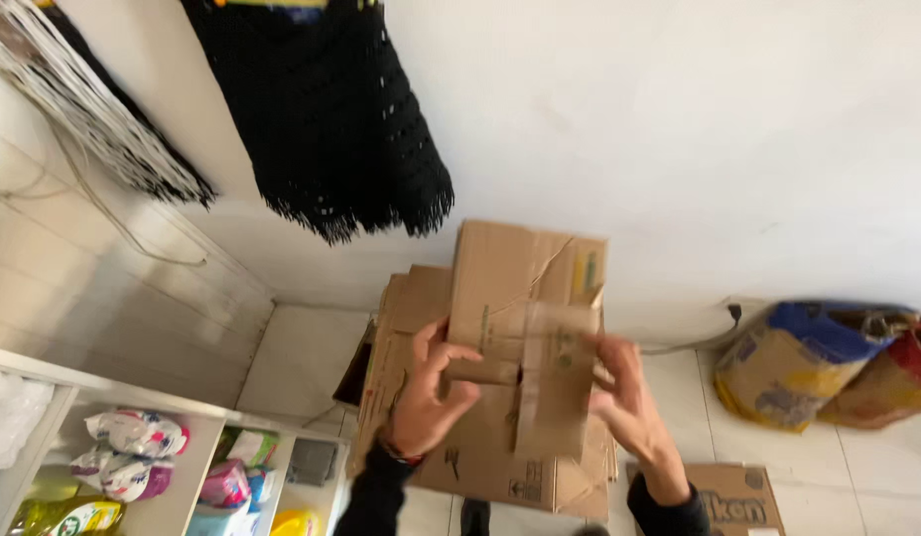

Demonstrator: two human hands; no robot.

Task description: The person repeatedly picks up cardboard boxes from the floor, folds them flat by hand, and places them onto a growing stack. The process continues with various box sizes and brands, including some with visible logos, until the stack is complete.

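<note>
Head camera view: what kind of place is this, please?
Probably a small shop's storeroom: white shelves hold packaged goods, filled sacks stand on the tiled floor, and both hands grip flattened cardboard boxes.

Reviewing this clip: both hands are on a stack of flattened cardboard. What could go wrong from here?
1. The left hand and right hand pinch only the top flattened cardboard box; the loose cardboard stack beneath might fan out and slide.
2. The top sheet's visible crack could tear further.
3. Raised cardboard might snag the black fringed garment.
</note>
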